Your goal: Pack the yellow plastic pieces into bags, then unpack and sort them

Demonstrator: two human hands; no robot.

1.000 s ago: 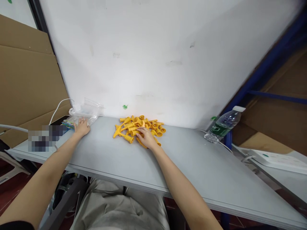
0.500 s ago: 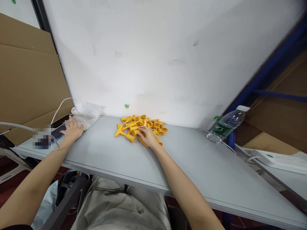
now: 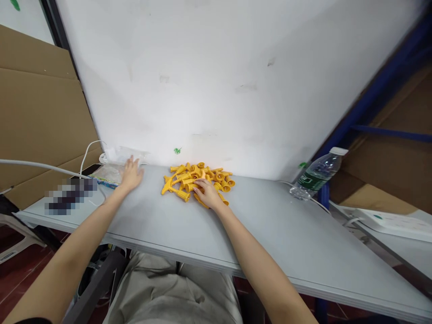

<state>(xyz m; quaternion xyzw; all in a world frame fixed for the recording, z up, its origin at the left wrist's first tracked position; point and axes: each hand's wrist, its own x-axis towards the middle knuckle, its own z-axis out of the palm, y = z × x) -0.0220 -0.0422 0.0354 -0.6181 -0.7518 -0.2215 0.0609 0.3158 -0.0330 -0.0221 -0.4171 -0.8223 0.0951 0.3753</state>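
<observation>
Near the middle of the table, a loose heap of yellow plastic pieces (image 3: 182, 176) lies against the white wall; several have ribbed stems and round cup-like ends. My right hand (image 3: 208, 194) rests on the front of this heap, thumb and fingers apart over the pieces. I see no piece clearly gripped, though its fingertips are partly lost among them. To the left, my left hand (image 3: 131, 174) is open with fingers spread, at the right side of a clear plastic bag (image 3: 107, 173). Nothing shows in that hand.
A pixelated dark object (image 3: 69, 198) and white cables (image 3: 50, 166) lie at the left end of the grey table (image 3: 162, 225). A cardboard sheet (image 3: 40, 121) stands behind them. On the right, a water bottle (image 3: 317, 175) leans by a blue frame (image 3: 324, 198). A power strip (image 3: 391, 222) lies beyond.
My left hand has moved right, from on top of the plastic bag to its right side. The right hand stays on the yellow pieces. The view has shifted slightly.
</observation>
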